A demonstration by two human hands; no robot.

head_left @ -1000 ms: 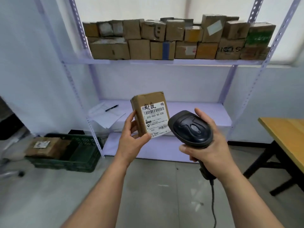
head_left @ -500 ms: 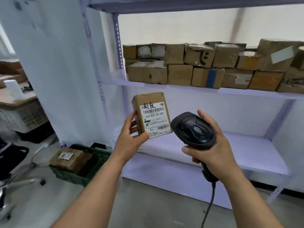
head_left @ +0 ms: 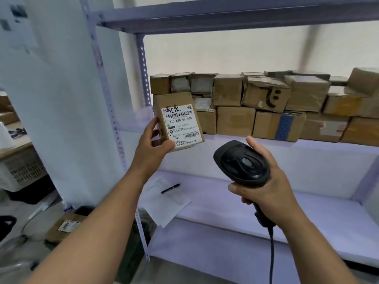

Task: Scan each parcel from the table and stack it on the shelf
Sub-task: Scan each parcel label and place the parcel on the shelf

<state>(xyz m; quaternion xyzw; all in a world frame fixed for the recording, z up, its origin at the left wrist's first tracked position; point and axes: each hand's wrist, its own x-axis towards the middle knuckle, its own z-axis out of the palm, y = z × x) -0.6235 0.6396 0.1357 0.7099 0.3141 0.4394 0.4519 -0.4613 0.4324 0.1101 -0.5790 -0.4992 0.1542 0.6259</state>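
Presently, labelled parcel sits gripped upright in left hand before left end of the shelf, right hand clasping barcode scanner; best placed flat against the stacked cartons, label facing outward.

We see through one wide-angle camera on the person's head, facing forward, close to the shelf, whose left end and middle tiers fill most of our view.
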